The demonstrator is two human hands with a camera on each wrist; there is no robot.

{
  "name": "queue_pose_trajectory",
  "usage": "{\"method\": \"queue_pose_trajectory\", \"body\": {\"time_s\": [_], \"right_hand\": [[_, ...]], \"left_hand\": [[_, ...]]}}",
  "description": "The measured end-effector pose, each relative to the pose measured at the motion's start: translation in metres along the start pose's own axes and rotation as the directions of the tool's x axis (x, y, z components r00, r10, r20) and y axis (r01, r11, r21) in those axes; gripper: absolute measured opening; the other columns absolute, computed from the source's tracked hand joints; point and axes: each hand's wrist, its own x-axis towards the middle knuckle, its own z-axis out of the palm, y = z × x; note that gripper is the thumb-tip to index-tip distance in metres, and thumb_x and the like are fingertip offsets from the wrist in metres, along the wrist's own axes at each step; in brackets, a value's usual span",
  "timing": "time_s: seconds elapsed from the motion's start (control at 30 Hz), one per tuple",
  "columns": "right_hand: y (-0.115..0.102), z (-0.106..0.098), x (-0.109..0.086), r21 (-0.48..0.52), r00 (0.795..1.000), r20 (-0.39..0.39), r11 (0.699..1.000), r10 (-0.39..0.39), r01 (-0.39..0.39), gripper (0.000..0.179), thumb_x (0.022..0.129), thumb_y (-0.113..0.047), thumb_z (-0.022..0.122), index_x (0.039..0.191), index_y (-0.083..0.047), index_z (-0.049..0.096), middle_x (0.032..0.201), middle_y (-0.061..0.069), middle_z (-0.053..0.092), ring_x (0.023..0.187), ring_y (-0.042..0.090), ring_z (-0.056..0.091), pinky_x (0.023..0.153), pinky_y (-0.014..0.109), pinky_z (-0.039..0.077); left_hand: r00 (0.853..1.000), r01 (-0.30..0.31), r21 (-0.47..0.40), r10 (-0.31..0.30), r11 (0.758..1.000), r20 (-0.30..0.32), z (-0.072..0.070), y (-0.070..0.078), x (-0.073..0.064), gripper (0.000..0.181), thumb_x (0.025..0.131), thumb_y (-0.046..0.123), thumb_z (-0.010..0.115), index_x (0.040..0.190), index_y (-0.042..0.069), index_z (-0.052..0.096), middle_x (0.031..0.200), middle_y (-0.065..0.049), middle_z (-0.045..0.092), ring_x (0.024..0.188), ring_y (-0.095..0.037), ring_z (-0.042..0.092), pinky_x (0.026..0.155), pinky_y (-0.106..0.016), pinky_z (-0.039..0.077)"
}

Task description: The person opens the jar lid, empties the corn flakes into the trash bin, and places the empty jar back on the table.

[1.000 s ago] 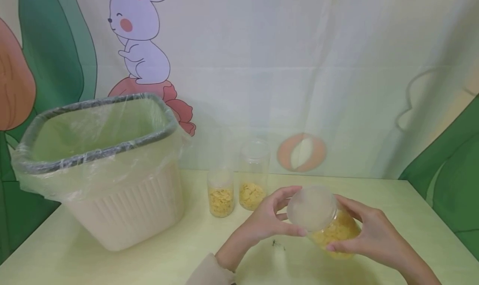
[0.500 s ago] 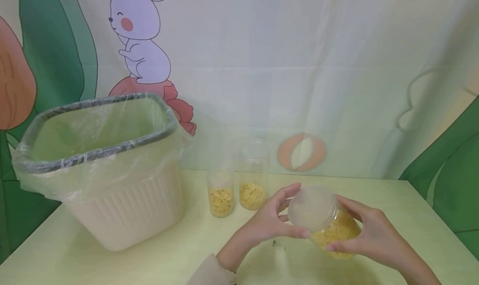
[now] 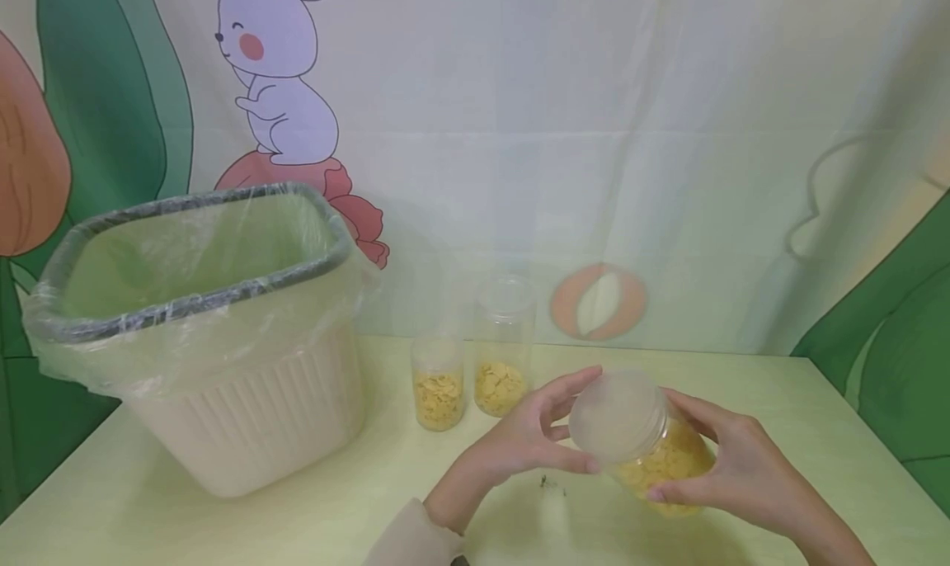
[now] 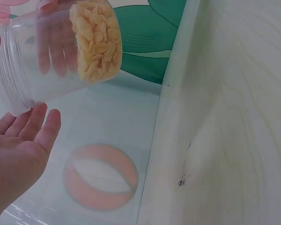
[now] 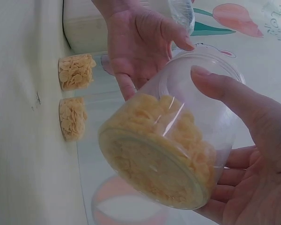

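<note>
A clear plastic jar (image 3: 671, 459), partly filled with yellow flakes like cornflakes, is tilted above the table with its lid end toward the left. My right hand (image 3: 750, 467) grips the jar's body, thumb on the near side and fingers round the far side. At the round, frosted-looking lid (image 3: 618, 415), my left hand (image 3: 529, 434) holds the edge between thumb and fingertips. The lid is on the jar. In the right wrist view the jar's base (image 5: 150, 171) faces the camera, and the left palm (image 5: 138, 42) shows behind the jar.
Two clear jars of yellow flakes stand at the back: a shorter one (image 3: 438, 397) and a taller one (image 3: 503, 384). A pale bin (image 3: 260, 417) with a plastic liner stands at the left. Small dark marks (image 3: 551, 485) show on the table (image 3: 416, 483). A printed cloth (image 3: 705, 178) hangs behind.
My left thumb has shifted slightly left along the lid's edge, and the left wrist has moved a little left. The jar and right hand look nearly unmoved.
</note>
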Motion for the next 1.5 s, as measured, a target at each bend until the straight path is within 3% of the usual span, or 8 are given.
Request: {"method": "queue_pose_trajectory", "body": {"time_s": [0.43, 0.83, 0.93, 1.03, 1.13, 1.3, 1.4, 1.5], "right_hand": [[0.002, -0.004, 0.001, 0.004, 1.000, -0.005, 1.000, 0.024, -0.024, 0.086, 0.056, -0.023, 0.087, 0.127, 0.004, 0.048, 0.122, 0.022, 0.054, 0.109, 0.039, 0.052, 0.084, 0.054, 0.043], [0.006, -0.009, 0.001, -0.008, 0.999, -0.019, 0.999, 0.039, -0.039, 0.088, 0.056, -0.025, 0.087, 0.129, 0.004, 0.046, 0.121, 0.022, 0.055, 0.110, 0.042, 0.051, 0.083, 0.052, 0.045], [0.008, -0.012, 0.000, -0.026, 0.998, -0.026, 0.998, 0.049, -0.050, 0.087, 0.056, -0.028, 0.086, 0.129, 0.000, 0.048, 0.120, 0.018, 0.057, 0.110, 0.040, 0.051, 0.084, 0.039, 0.049], [0.013, -0.016, -0.001, -0.048, 0.998, -0.044, 0.998, 0.049, -0.051, 0.086, 0.056, -0.030, 0.086, 0.129, -0.005, 0.049, 0.119, 0.014, 0.059, 0.110, 0.030, 0.053, 0.083, 0.016, 0.045], [0.018, -0.023, -0.003, -0.048, 0.996, -0.068, 0.997, 0.053, -0.056, 0.085, 0.056, -0.028, 0.086, 0.130, -0.007, 0.049, 0.120, 0.013, 0.059, 0.109, 0.004, 0.052, 0.079, 0.003, 0.037], [0.028, -0.038, -0.005, -0.038, 0.992, -0.106, 0.996, 0.074, -0.078, 0.073, 0.060, -0.020, 0.085, 0.125, -0.009, 0.053, 0.123, 0.006, 0.057, 0.101, -0.021, 0.038, 0.076, 0.001, 0.037], [0.033, -0.046, -0.005, -0.058, 0.988, -0.114, 0.992, 0.105, -0.112, 0.064, 0.063, -0.020, 0.084, 0.120, -0.011, 0.056, 0.126, 0.005, 0.054, 0.103, -0.018, 0.040, 0.075, 0.002, 0.037], [0.036, -0.053, -0.005, -0.069, 0.985, -0.100, 0.987, 0.141, -0.148, 0.057, 0.066, -0.021, 0.082, 0.116, -0.010, 0.057, 0.130, 0.012, 0.050, 0.114, 0.006, 0.050, 0.073, 0.003, 0.037]], "left_hand": [[0.987, 0.018, 0.021, -0.015, 1.000, -0.159, 0.008, -0.003, 0.005, 0.075, 0.071, -0.004, 0.072, 0.136, 0.013, 0.040, 0.139, -0.001, 0.039, 0.128, -0.017, 0.037, 0.098, -0.035, 0.038], [0.979, 0.018, 0.015, -0.014, 1.000, -0.204, 0.007, -0.001, 0.004, 0.074, 0.071, -0.002, 0.073, 0.136, 0.013, 0.040, 0.139, -0.003, 0.040, 0.126, -0.019, 0.039, 0.098, -0.040, 0.038], [0.977, 0.017, -0.009, -0.019, 1.000, -0.210, 0.006, -0.002, 0.005, 0.073, 0.071, -0.003, 0.072, 0.135, 0.013, 0.041, 0.139, -0.003, 0.040, 0.125, -0.019, 0.041, 0.098, -0.040, 0.038], [0.975, 0.027, -0.024, -0.032, 0.999, -0.218, 0.006, -0.003, 0.006, 0.073, 0.072, -0.003, 0.072, 0.136, 0.013, 0.041, 0.140, -0.003, 0.040, 0.124, -0.019, 0.042, 0.099, -0.039, 0.038], [0.974, 0.040, -0.027, -0.045, 0.999, -0.221, 0.006, -0.004, 0.006, 0.074, 0.072, -0.002, 0.072, 0.137, 0.014, 0.039, 0.141, -0.003, 0.039, 0.125, -0.020, 0.042, 0.099, -0.039, 0.038], [0.971, 0.062, -0.026, -0.066, 0.998, -0.231, 0.007, -0.008, 0.007, 0.075, 0.073, -0.001, 0.073, 0.138, 0.013, 0.038, 0.143, -0.005, 0.036, 0.126, -0.021, 0.040, 0.100, -0.041, 0.036], [0.969, 0.066, -0.034, -0.072, 0.997, -0.235, 0.007, -0.011, 0.007, 0.075, 0.073, 0.000, 0.073, 0.138, 0.012, 0.038, 0.143, -0.006, 0.035, 0.126, -0.022, 0.040, 0.100, -0.041, 0.036], [0.969, 0.071, -0.037, -0.078, 0.997, -0.233, 0.008, -0.014, 0.007, 0.075, 0.073, 0.001, 0.074, 0.138, 0.012, 0.037, 0.144, -0.005, 0.034, 0.127, -0.022, 0.039, 0.100, -0.041, 0.036]]}}
